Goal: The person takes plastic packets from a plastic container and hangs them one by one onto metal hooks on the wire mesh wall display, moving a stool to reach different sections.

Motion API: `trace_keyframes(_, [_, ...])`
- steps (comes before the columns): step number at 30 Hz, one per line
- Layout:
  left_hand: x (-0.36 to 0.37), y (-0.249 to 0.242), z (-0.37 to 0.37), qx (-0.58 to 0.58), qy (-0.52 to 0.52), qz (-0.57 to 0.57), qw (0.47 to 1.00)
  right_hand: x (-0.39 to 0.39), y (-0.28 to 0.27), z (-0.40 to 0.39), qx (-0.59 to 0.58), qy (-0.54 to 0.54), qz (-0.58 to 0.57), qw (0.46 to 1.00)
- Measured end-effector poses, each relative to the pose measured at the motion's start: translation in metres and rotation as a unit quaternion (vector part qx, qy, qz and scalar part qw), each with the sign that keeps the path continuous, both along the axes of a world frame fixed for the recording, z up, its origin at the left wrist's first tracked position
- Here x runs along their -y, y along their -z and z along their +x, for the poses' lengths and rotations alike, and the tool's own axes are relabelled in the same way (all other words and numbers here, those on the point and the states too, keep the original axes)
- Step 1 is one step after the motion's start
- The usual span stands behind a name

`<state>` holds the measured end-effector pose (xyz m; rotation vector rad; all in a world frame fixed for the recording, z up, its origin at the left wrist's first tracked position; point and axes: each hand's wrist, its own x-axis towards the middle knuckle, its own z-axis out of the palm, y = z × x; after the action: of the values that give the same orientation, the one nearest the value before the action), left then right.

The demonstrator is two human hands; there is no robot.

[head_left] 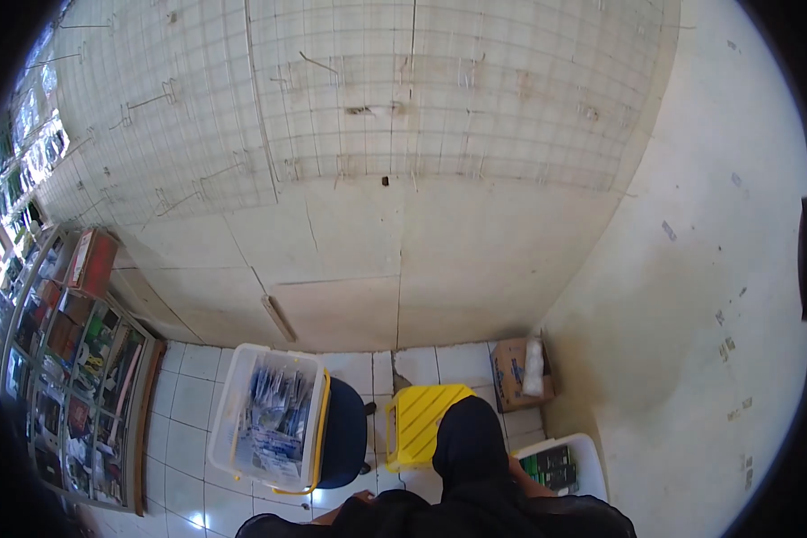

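My left hand (362, 497) shows only as a small patch at the bottom, beside my dark clothing; its fingers are mostly hidden. Close to it stands a clear plastic storage box (227, 421) with yellow handles, filled with many small plastic packets (278, 412). The box rests partly on a dark blue stool seat (342, 439). Of my right arm, the bare forearm (531, 480) shows next to my black-covered knee, and the hand (515, 466) is mostly hidden there. Beside that arm is a white bin (592, 462) holding dark green packages (551, 468).
A yellow ridged lid or stool top (417, 421) lies ahead of my knee. A cardboard box (511, 372) with a white roll stands by the wall corner. At left is a glass display case (81, 394) with a red box (93, 262) on top. A wire grid (332, 117) covers the wall.
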<state>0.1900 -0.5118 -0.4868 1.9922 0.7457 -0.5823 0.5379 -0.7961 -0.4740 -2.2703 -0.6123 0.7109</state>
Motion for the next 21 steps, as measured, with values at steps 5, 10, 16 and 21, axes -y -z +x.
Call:
trace_keyframes(5, [-0.06, 0.002, 0.181, 0.041, -0.083, -0.056, 0.994, -0.178, -0.108, 0.121, 0.021, -0.137, 0.049, 0.989])
trace_keyframes(10, [-0.137, -0.14, 0.3, 0.3, -0.077, 0.057, 0.949, -0.291, -0.208, 0.228, 0.057, -0.65, 0.028, 0.757])
trace_keyframes(16, [-0.132, -0.278, 0.21, 0.233, -0.445, 0.048, 0.864, -0.368, -0.364, 0.239, -0.013, -0.613, -0.162, 0.773])
trace_keyframes(21, [0.0, -0.239, 0.0, -0.047, -0.377, 0.153, 0.912, -0.384, -0.335, 0.218, 0.029, -0.722, -0.179, 0.668])
